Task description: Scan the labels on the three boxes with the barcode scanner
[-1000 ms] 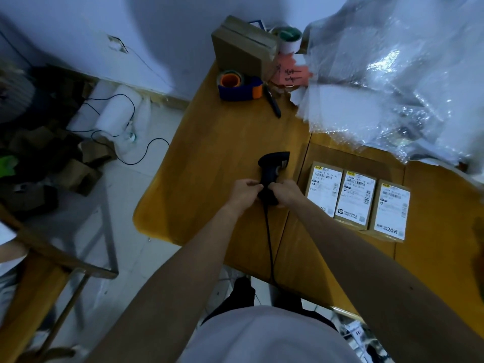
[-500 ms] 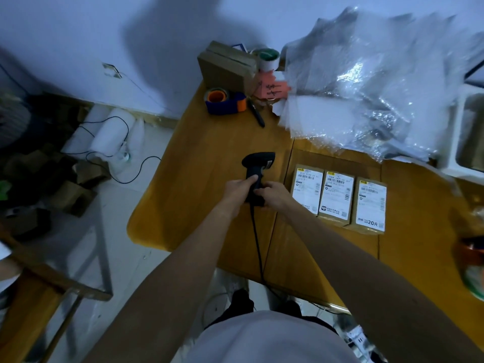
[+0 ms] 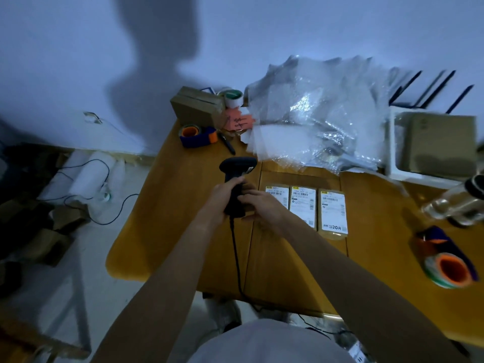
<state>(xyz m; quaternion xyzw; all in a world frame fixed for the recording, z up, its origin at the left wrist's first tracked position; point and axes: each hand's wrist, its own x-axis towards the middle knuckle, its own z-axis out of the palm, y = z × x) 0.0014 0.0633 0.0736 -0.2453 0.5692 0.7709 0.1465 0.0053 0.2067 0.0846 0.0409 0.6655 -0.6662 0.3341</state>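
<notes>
A black corded barcode scanner (image 3: 237, 169) is held upright above the wooden table (image 3: 170, 221). My left hand (image 3: 222, 199) is wrapped around its handle. My right hand (image 3: 260, 205) touches the handle from the right with its fingers loosely spread. Three flat brown boxes with white labels lie side by side just right of my hands: the left box (image 3: 276, 195), partly behind my right hand, the middle box (image 3: 302, 203) and the right box (image 3: 333, 209). The scanner's cable (image 3: 235, 260) hangs down over the table's front edge.
A heap of clear plastic bags (image 3: 319, 119) fills the back. A cardboard box (image 3: 197, 106), a tape dispenser (image 3: 197, 133) and a pen (image 3: 227, 144) sit at the back left. A white tray (image 3: 392, 153), a clear bottle (image 3: 455, 200) and another tape dispenser (image 3: 447, 263) are at right.
The view has tilted up and to the right, revealing more of the table's right side. My right hand has loosened on the scanner handle; my left hand keeps its grip.
</notes>
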